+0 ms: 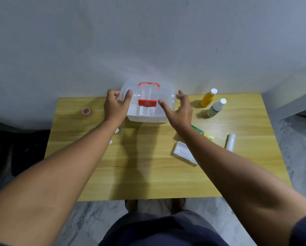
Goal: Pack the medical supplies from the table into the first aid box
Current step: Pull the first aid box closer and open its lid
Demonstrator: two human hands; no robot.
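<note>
The first aid box (pixel 147 96) is clear plastic with a red handle and a red front latch; it stands closed at the table's far edge. My left hand (pixel 116 105) is at its left side, thumb on the lid, fingers spread. My right hand (pixel 179 110) hovers at its right front corner with fingers apart, holding nothing. On the right of the table lie an orange bottle (pixel 208 98), a grey bottle (pixel 216 108), a green-yellow packet (pixel 204 134), a white flat pack (pixel 183 152) and a white roll (pixel 230 142).
A small red-rimmed cup (pixel 86 111) stands at the wooden table's (pixel 139 174) far left. Two small white items (pixel 116 130) peek out from under my left forearm. A grey wall rises right behind the box. Dark objects stand on the floor at left.
</note>
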